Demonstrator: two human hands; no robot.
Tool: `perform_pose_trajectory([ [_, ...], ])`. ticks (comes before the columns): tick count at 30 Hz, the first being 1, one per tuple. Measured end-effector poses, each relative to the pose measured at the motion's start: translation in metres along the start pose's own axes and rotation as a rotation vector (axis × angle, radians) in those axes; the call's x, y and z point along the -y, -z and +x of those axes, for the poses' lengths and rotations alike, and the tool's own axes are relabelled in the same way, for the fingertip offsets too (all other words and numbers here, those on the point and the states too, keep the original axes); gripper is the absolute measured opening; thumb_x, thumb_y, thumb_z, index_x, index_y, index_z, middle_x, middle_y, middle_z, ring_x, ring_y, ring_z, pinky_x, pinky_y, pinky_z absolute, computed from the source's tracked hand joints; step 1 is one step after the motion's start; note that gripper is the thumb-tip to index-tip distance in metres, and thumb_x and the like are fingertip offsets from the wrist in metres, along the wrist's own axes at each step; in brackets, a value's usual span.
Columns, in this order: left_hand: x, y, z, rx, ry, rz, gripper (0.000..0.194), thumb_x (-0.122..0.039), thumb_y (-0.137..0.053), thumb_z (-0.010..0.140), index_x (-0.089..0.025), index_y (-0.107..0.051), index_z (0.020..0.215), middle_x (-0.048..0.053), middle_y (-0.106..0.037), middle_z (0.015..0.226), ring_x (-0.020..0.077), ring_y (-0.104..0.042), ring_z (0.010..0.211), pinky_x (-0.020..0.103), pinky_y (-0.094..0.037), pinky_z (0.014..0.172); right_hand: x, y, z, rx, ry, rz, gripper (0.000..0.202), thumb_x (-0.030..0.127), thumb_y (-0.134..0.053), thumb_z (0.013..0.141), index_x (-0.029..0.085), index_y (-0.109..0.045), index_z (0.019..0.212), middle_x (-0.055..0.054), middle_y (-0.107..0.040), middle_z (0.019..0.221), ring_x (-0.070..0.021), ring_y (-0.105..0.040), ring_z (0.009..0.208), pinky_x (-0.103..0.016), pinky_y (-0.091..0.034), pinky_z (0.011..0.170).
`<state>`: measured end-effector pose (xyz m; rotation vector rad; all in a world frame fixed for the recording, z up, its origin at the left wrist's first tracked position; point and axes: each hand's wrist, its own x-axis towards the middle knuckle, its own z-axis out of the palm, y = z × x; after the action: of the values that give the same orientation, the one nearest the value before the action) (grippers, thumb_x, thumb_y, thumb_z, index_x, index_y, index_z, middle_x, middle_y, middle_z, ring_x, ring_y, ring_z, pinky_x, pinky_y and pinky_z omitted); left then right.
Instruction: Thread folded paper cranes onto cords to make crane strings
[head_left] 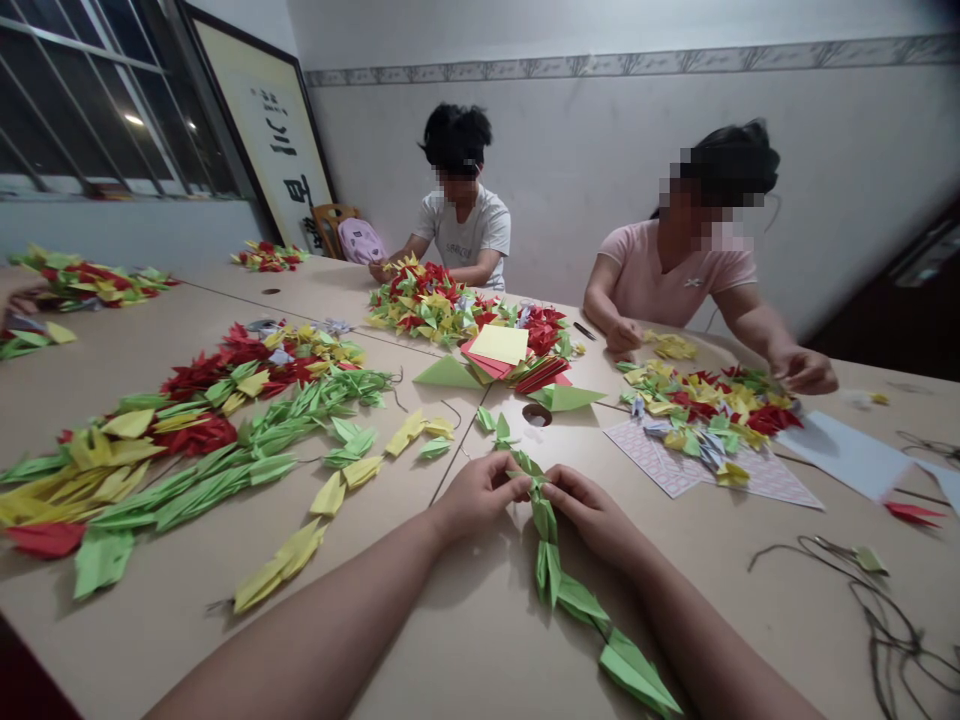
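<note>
Tan tabletop (465, 640) fills the view, strewn with folded paper, and two other people sit working at its far side against a white wall.

Both hands meet at the top of a green chain (551, 560) of folded paper pieces. The left hand (480, 495) pinches the chain's upper end between thumb and fingertips, fingers curled in tight; the right hand (589, 510) grips the same spot from the other side, also closed around the paper. The chain runs from that grip down toward the camera and lies on the table between the forearms.

Judging by the pose, a piece is being seated onto the chain's end. The exact fit of the top piece is hidden by the fingers, so it may only be getting pressed flat. The next move would call for a steady pinch on the chain while one hand frees itself for another piece.

Just beyond the hands lie loose green pieces (495, 425) beside a round hole (537, 413) in the table. To the left stretch finished green and yellow chains (225, 470); farther back sits a stack of paper sheets (501, 350).
</note>
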<state>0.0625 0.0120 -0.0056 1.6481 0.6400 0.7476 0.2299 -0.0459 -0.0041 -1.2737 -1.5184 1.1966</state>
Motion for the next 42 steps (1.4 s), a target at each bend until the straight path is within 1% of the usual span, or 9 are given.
perform_pose_trajectory([
  [9,0.0018,0.0004,0.0001,0.016,0.02,-0.027,0.026,-0.039,-0.057,0.075,-0.015,-0.046,0.07,0.001,-0.055,0.068,0.0119,-0.052,0.064,0.024,-0.04,0.061,0.0026,-0.0031,0.0004,-0.005,-0.007,0.029,0.029,0.045,-0.047,0.08,0.017,-0.048,0.074,0.002,-0.045,0.069,-0.0104,-0.039,0.066,-0.023,-0.032,0.062],
  [15,0.0064,-0.0001,0.0025,0.007,0.028,-0.068,0.031,-0.039,-0.062,0.07,-0.016,-0.042,0.067,-0.001,-0.051,0.066,0.0117,-0.05,0.063,0.024,-0.039,0.06,0.0022,-0.0024,0.0011,-0.017,-0.009,0.038,0.03,0.045,-0.05,0.078,0.017,-0.046,0.071,0.003,-0.042,0.065,-0.0099,-0.038,0.063,-0.023,-0.032,0.06],
  [21,0.0101,-0.001,0.0034,0.001,0.023,-0.081,0.029,-0.037,-0.062,0.07,-0.016,-0.041,0.067,-0.001,-0.05,0.066,0.0109,-0.048,0.062,0.023,-0.038,0.058,-0.0006,-0.0028,0.0002,-0.034,-0.013,0.034,0.03,0.046,-0.049,0.078,0.017,-0.045,0.07,0.003,-0.04,0.064,-0.0094,-0.036,0.061,-0.022,-0.031,0.057],
  [27,0.0072,-0.0007,0.003,0.006,0.033,-0.049,0.028,-0.037,-0.061,0.07,-0.016,-0.042,0.067,-0.001,-0.052,0.067,0.0114,-0.05,0.063,0.023,-0.038,0.059,-0.0003,-0.0041,0.0,-0.049,-0.008,0.012,0.03,0.046,-0.048,0.078,0.017,-0.045,0.07,0.003,-0.041,0.064,-0.01,-0.037,0.062,-0.023,-0.032,0.057],
  [32,0.008,0.0001,0.0026,-0.028,0.017,-0.043,0.026,-0.036,-0.059,0.072,-0.015,-0.043,0.068,0.0,-0.053,0.067,0.0115,-0.05,0.063,0.023,-0.038,0.059,0.0014,-0.0037,0.0012,-0.004,0.009,-0.018,0.03,0.046,-0.048,0.079,0.017,-0.045,0.071,0.002,-0.041,0.066,-0.0106,-0.037,0.063,-0.023,-0.032,0.058],
  [36,0.0079,0.0007,0.0029,-0.016,0.043,-0.056,0.028,-0.036,-0.061,0.071,-0.015,-0.043,0.069,-0.002,-0.05,0.065,0.0102,-0.048,0.06,0.022,-0.036,0.056,0.0,-0.0026,0.0011,0.004,-0.007,-0.037,0.032,0.047,-0.048,0.078,0.017,-0.043,0.069,0.003,-0.038,0.064,-0.0099,-0.035,0.061,-0.022,-0.03,0.056],
  [42,0.0014,0.0004,0.0031,0.051,0.094,-0.187,0.035,-0.036,-0.067,0.064,-0.016,-0.039,0.068,-0.002,-0.049,0.066,0.01,-0.048,0.061,0.023,-0.036,0.058,-0.0011,-0.0004,-0.0004,0.017,-0.014,-0.011,0.032,0.047,-0.049,0.078,0.017,-0.041,0.068,0.003,-0.037,0.064,-0.0093,-0.034,0.061,-0.022,-0.029,0.055],
])
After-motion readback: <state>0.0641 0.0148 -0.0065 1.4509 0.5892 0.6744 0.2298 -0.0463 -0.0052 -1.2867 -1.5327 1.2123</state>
